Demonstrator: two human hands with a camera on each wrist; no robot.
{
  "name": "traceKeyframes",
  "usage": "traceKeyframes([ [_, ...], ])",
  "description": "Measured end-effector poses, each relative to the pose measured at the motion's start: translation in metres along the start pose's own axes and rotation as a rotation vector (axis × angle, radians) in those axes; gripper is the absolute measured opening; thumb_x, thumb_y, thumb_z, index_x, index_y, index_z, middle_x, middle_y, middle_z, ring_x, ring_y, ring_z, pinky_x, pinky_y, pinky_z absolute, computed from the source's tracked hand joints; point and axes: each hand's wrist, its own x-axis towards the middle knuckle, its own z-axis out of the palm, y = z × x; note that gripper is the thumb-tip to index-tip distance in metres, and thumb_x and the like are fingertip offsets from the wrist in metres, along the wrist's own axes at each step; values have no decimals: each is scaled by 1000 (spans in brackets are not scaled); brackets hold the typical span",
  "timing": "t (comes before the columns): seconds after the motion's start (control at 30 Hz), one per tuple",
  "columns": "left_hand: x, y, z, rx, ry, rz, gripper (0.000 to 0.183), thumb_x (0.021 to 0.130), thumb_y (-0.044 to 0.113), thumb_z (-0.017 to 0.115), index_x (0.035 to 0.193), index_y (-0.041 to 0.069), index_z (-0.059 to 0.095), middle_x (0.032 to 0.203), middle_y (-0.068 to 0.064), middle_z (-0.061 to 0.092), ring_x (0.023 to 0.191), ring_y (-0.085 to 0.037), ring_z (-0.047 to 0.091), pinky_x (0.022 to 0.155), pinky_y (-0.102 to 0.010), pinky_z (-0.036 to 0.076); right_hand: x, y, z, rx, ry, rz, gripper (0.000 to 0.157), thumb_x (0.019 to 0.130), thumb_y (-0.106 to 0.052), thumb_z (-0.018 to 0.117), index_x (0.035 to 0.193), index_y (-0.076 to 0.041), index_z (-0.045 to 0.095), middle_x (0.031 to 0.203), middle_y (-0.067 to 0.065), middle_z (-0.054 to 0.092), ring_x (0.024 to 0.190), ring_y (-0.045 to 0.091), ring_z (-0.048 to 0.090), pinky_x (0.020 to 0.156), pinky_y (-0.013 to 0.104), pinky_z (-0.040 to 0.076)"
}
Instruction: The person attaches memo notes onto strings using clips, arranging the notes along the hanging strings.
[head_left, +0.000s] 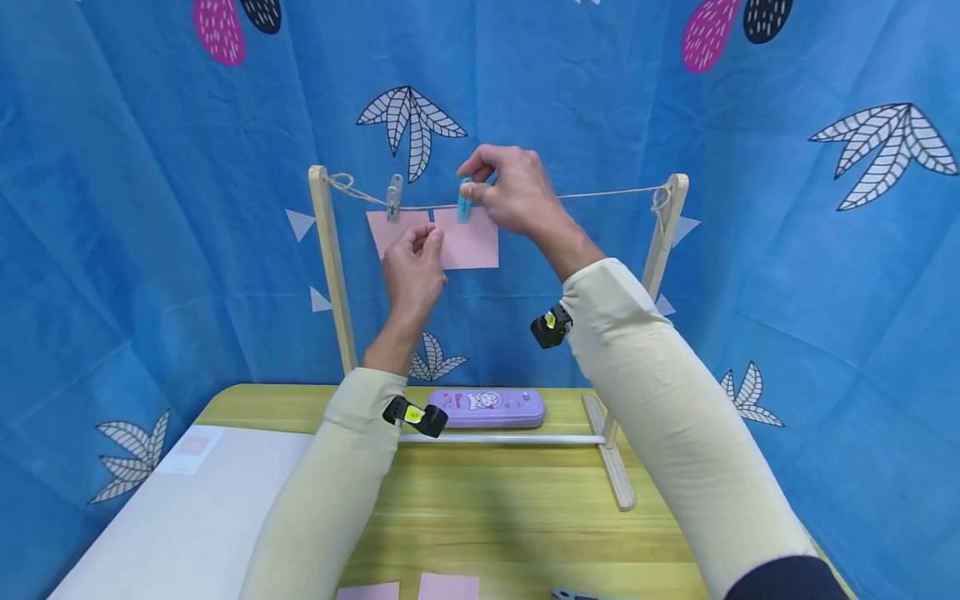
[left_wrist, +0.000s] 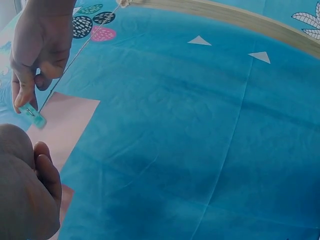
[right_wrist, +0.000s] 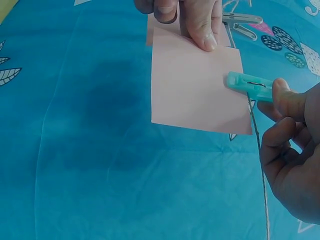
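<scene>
My right hand [head_left: 517, 190] pinches a teal clothespin [right_wrist: 250, 85] by its upper end. The clothespin's lower end sits over the string [head_left: 615, 193] and the top edge of a pink paper square [right_wrist: 197, 90]. My left hand [head_left: 415, 271] pinches that paper at its left edge between thumb and fingers. Just to the left, a second pink paper [head_left: 382, 233] hangs from the string under a grey clothespin [head_left: 393, 200]; my left hand covers part of it.
Wooden posts [head_left: 333, 275] hold the string at both ends, joined low by a white rod [head_left: 510, 438]. Behind the rod lies a purple pencil case [head_left: 487, 410]. A white board [head_left: 202, 517] lies at left. More pink papers [head_left: 448, 587] lie at the table's front edge.
</scene>
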Motion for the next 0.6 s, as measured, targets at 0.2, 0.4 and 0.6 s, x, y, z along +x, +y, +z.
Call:
traceKeyframes([
  [0.2, 0, 1, 2, 8, 7, -18, 29, 99, 32, 55, 119, 14, 65, 108, -4, 65, 76, -13, 59, 55, -19, 49, -2, 0, -1, -13, -27, 27, 25, 96, -29, 60, 120, -22, 65, 108, -2, 62, 98, 13, 53, 74, 26, 45],
  [0.4, -1, -1, 0, 14, 26, -14, 29, 99, 33, 54, 119, 15, 65, 110, -4, 65, 82, -15, 62, 57, -21, 50, -3, 0, 1, -40, -107, 41, 35, 98, -31, 55, 133, -24, 59, 114, -2, 57, 93, 16, 49, 70, 27, 42],
  [0.6, 0, 0, -4, 33, 48, 10, 30, 98, 33, 55, 121, 15, 65, 110, -4, 66, 85, -15, 64, 62, -23, 54, -1, -1, 3, -30, -131, 59, 42, 99, -34, 54, 140, -26, 52, 116, -2, 58, 98, 15, 50, 73, 28, 43],
])
